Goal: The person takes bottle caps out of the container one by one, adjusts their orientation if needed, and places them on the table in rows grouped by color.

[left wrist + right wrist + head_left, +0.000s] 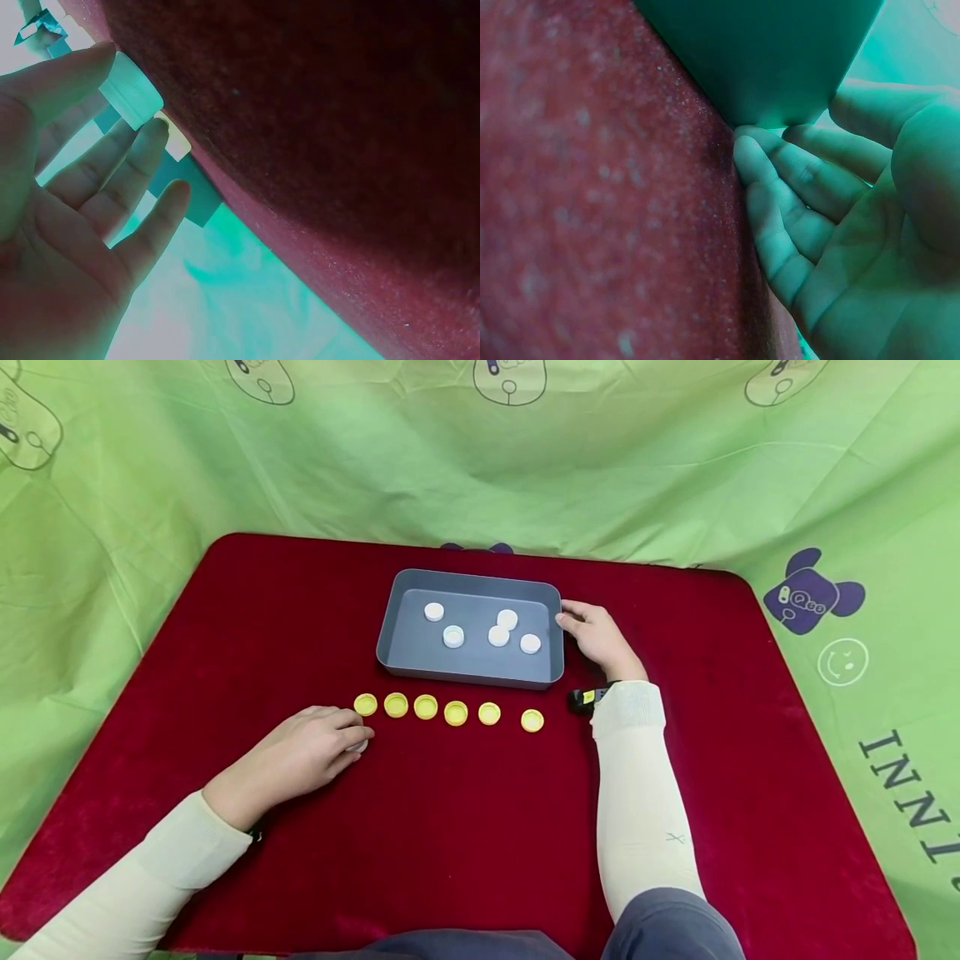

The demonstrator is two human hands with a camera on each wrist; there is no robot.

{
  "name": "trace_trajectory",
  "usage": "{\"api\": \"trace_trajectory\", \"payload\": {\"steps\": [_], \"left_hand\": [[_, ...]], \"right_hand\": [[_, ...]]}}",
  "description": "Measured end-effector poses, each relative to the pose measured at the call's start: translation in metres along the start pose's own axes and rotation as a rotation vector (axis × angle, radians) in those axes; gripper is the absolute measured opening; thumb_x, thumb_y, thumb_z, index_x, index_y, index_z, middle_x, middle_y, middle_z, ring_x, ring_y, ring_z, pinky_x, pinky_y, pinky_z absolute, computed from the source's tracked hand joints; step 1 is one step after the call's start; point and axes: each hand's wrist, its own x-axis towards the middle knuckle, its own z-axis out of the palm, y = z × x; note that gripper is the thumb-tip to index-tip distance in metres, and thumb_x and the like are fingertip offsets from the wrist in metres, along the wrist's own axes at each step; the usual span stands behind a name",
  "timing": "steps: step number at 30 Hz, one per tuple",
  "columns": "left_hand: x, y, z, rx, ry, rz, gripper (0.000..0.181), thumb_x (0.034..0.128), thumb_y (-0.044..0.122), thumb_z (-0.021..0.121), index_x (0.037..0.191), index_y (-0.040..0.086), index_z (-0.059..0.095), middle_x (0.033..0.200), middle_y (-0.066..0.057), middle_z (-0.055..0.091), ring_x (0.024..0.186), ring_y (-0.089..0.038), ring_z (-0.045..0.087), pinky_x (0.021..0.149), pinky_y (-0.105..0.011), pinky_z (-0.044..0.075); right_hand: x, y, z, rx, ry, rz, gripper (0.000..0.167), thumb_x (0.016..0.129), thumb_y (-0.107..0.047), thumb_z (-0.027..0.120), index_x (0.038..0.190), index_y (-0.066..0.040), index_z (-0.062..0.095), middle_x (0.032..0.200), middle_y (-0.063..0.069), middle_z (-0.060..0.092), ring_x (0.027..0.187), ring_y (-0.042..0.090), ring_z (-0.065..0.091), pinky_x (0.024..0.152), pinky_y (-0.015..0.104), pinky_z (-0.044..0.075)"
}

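Note:
My left hand (pixel 303 752) pinches a white cap (pixel 359 746) between thumb and fingers at the left end of a row of yellow caps (pixel 425 707). In the left wrist view the ribbed side of the white cap (pixel 133 91) shows between the thumb and fingertips of the left hand (pixel 90 180). Several white caps (pixel 433 612) lie in the grey tray (pixel 468 676), two of them touching. My right hand (pixel 600 635) touches the tray's right side; in the right wrist view its fingertips (pixel 746 150) are at the lower edge of the tray wall (pixel 765 60).
The red cloth-covered table (pixel 450 827) reaches out on all sides of the tray. Behind it hangs a green printed curtain (pixel 600 460). A black device (pixel 581 700) is at the right wrist, close to the tray's front right corner.

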Motion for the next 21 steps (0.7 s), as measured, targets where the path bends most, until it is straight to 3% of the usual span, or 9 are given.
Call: {"api": "trace_trajectory", "payload": {"steps": [21], "left_hand": [[-0.0011,-0.0035,0.0013,-0.007,0.004,-0.002,0.032,0.081,0.017,0.078,0.11,0.007,0.071,0.104,-0.006,0.065,0.095,-0.024,0.062,0.087,-0.045,0.048]], "right_hand": [[0.0004,0.0006,0.0012,-0.001,0.002,0.006,0.046,0.1,-0.021,0.054,0.142,-0.003,0.049,0.137,0.014,0.053,0.129,0.024,0.045,0.108,0.041,0.032]]}}
